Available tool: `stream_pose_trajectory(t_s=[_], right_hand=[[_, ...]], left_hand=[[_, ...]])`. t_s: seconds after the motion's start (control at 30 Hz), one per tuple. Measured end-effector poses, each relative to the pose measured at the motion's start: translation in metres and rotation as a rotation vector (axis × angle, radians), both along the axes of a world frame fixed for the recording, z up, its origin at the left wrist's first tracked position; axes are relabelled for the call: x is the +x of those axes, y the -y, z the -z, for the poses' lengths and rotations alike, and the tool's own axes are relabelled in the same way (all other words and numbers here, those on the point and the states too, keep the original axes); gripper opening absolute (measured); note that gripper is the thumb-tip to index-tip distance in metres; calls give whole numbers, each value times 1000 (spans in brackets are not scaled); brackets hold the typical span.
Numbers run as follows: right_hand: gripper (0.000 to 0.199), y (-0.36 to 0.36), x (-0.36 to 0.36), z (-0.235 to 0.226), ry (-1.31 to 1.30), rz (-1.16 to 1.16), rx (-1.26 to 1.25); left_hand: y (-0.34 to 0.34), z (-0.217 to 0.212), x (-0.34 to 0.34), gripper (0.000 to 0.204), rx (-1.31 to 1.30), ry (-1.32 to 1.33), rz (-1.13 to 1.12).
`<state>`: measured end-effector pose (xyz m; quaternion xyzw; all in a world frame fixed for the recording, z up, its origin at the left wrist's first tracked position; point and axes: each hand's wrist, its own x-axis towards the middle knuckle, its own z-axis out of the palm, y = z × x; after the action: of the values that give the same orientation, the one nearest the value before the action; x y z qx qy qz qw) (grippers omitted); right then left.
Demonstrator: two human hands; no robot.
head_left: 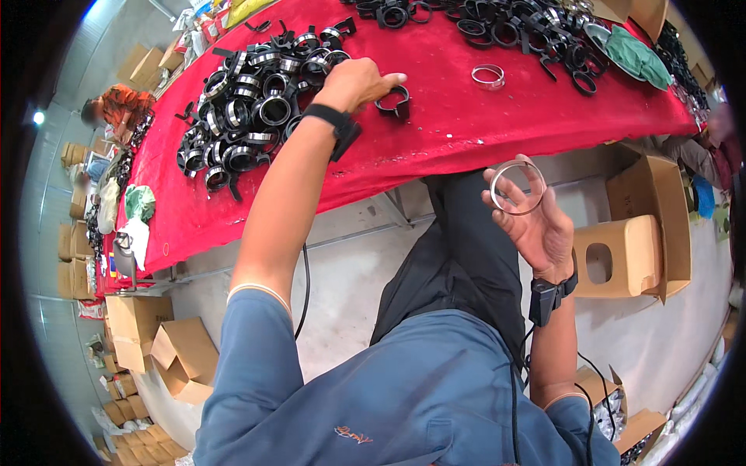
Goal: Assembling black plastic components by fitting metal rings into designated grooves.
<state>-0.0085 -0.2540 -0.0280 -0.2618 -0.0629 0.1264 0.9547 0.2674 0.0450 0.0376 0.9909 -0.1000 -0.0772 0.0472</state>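
My left hand [354,84] reaches over the right edge of a heap of black ring clamps with silver inner bands [260,109] on the red-covered table. Its thumb sticks out to the right, apart from the other fingers, which are partly hidden behind the back of the hand. Just below the thumb stands a single black ring clamp [393,102]. My right hand [542,233], palm up in front of the table edge, holds a thin silver metal ring [518,188] by its fingers. Another silver ring [488,75] lies on the cloth farther off.
More black clamps [505,31] are heaped at the far right, near a green cloth [636,58] on a tray. Cardboard boxes [622,256] stand on the floor to the right, others [183,357] at the left. A person in orange [124,109] is at the far left.
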Motion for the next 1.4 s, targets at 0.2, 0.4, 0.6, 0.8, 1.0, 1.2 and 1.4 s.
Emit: stream_pose_trajectory(t_s=[0.2, 0.4, 0.6, 0.8, 1.0, 1.2, 1.4], right_hand=[[59, 4, -3, 2, -42, -54, 173], [66, 4, -8, -8, -25, -71, 223], [69, 6, -16, -3, -92, -88, 311], [74, 19, -13, 13, 59, -169, 310], [62, 21, -14, -2, -34, -4, 265], [71, 17, -14, 14, -66, 90, 262], [99, 15, -17, 18, 152, 119, 32]], left_hand=[[29, 11, 23, 77, 180, -180, 44], [31, -3, 15, 68, 99, -238, 2], [17, -38, -81, 84, -944, -441, 307], [21, -10, -172, 105, -1590, -805, 366], [30, 11, -210, 105, -1604, -780, 280], [45, -8, -238, 101, -1610, -710, 210], [49, -11, -254, 94, -1505, -682, 183]])
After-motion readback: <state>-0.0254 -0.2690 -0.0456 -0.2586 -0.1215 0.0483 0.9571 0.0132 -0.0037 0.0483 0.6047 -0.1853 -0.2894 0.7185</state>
